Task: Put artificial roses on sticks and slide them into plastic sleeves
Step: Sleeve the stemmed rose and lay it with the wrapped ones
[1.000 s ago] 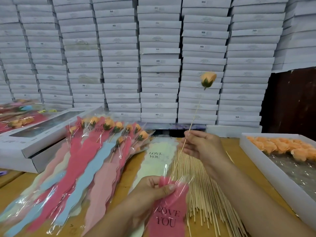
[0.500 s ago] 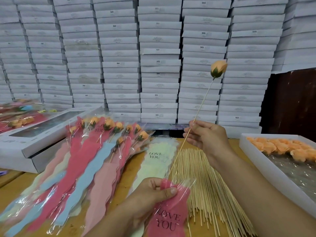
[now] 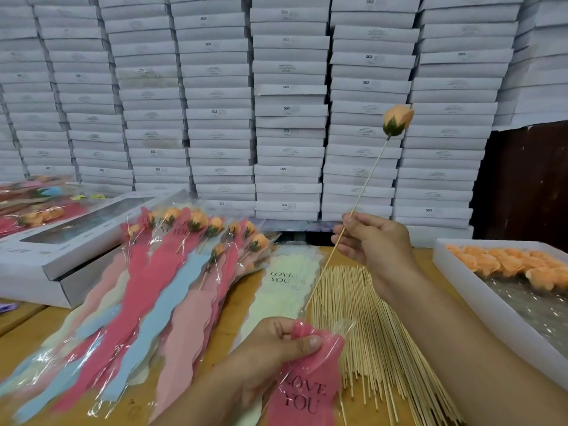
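My right hand (image 3: 373, 241) pinches a thin wooden stick (image 3: 367, 182) with an orange artificial rose (image 3: 397, 120) on its upper end, held up and tilted to the right. The stick's lower end reaches the mouth of a pink "LOVE YOU" plastic sleeve (image 3: 307, 382). My left hand (image 3: 270, 352) grips that sleeve's top near the bottom centre, thumb on its front. A pile of bare sticks (image 3: 365, 333) lies on the wooden table (image 3: 236, 299) under my right forearm.
Several finished sleeved roses (image 3: 172, 272) fan out at the left. A pale sleeve stack (image 3: 282, 287) lies in the middle. A white tray of loose orange roses (image 3: 507, 262) stands at the right. A windowed box (image 3: 61, 241) sits far left, before a wall of stacked white boxes (image 3: 289, 118).
My right hand has risen and moved right with the rose stick, drawing its lower end up toward the sleeve's mouth. My left hand keeps hold of the pink sleeve in place.
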